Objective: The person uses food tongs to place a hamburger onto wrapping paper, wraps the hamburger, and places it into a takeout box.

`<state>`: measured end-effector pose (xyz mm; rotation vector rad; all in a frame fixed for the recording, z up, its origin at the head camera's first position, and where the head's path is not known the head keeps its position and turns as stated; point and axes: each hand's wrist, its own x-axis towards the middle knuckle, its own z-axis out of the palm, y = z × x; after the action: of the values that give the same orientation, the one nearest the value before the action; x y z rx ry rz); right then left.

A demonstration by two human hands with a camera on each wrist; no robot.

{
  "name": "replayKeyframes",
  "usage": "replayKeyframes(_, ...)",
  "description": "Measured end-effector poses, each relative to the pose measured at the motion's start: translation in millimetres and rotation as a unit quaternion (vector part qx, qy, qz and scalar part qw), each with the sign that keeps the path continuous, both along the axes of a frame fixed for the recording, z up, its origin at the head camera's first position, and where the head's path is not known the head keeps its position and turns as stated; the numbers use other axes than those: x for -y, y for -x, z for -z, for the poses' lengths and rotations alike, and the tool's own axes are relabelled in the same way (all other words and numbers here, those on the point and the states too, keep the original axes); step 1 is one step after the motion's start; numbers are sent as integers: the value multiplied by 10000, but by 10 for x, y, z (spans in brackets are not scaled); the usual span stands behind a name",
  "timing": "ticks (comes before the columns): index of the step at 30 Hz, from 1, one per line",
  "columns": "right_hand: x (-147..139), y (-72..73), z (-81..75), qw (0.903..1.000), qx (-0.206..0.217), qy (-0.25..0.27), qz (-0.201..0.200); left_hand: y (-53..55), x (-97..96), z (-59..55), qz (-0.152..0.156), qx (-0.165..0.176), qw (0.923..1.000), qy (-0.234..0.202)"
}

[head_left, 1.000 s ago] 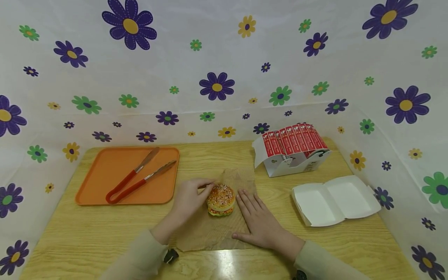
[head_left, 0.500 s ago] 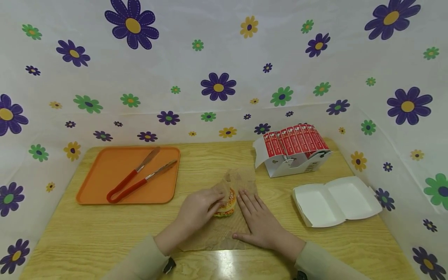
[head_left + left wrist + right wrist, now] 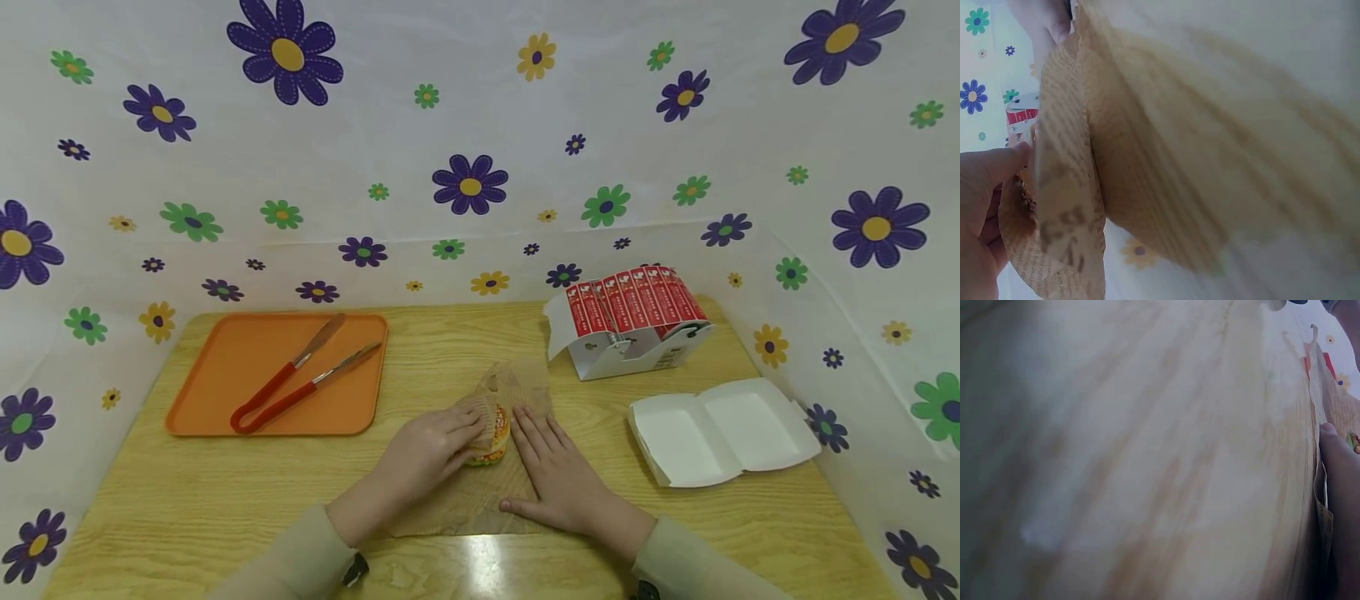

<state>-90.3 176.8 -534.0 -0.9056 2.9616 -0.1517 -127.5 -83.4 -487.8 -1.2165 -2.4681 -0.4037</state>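
Observation:
A sesame-bun burger (image 3: 501, 425) sits on a sheet of brown printed wrapping paper (image 3: 517, 379), whose left side is folded over part of it. My left hand (image 3: 431, 446) holds this fold against the burger's left and top, thumb low and fingers across the paper. In the left wrist view the paper (image 3: 1063, 156) stands up beside the thumb, with the other fingers partly hidden behind it. On the burger's right, my right hand (image 3: 558, 475) lies flat on the paper, fingers stretched forward and thumb out to the side. The right wrist view shows its thumb (image 3: 1338, 456) along the paper's edge.
An orange tray (image 3: 198, 392) at the left bears red-handled tongs (image 3: 273, 396). Back right stands a white box (image 3: 622, 362) of red-labelled packets (image 3: 637, 300). An unfolded white carton (image 3: 723, 433) lies to the right. Flower-printed cloth (image 3: 480, 100) encloses the wooden table (image 3: 187, 508).
My left hand has taken up the left part of the wrapping paper and drawn it rightward over the burger, covering much of the bun. The right hand has stayed put.

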Motion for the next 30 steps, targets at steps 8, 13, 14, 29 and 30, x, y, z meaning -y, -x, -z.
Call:
replayKeyframes(8,-6,-2,-34,9998,70,182,-16,20,31,13,275,-446,9968,596)
replayKeyframes(13,-35,0,-55,9985,227,501,-28,1,90,4,408,-130,9950,906)
replayKeyframes(14,-44,4,-56,9979,270,590,-28,-3,104,5,431,-71,9947,926)
replayKeyframes(29,-646,-121,-162,9723,-229,2198,-766,31,194,30,861,228,9924,848)
replayKeyframes(30,-686,-131,-158,9707,-318,2214,-878,31,200,27,875,261,9923,834)
